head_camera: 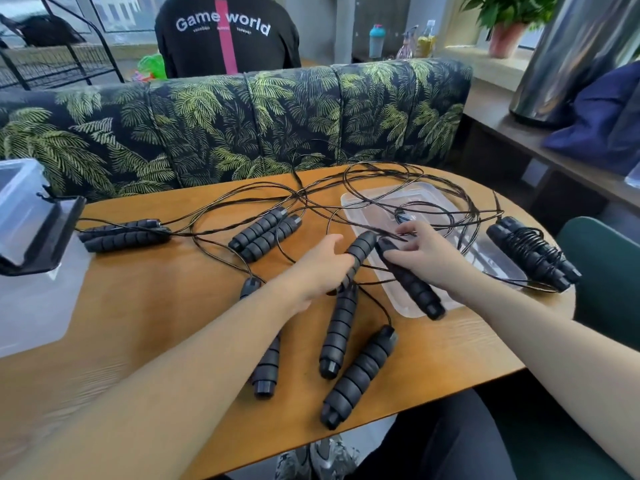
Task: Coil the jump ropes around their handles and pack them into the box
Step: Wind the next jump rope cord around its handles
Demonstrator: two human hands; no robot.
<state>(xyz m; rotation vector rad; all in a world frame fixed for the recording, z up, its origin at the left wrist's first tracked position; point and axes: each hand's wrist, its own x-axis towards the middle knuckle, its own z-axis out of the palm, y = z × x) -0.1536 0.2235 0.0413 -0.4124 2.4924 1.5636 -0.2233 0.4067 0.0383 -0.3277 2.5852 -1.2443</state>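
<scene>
Three loose handles [358,377] lie on the wooden surface [173,306] nearest the viewer, below the fingers. Left hand [320,268] grips one handle [362,251]; right hand [427,252] grips a second handle [412,284], over a clear lid [408,308]. Right of the fingers: a coiled rope [535,252]. Beyond: tangled cords [381,188]. Far left: the box [20,209].

view: head, single | faces: forward and down | range: close over wooden table [180,306] | overlap: none
</scene>
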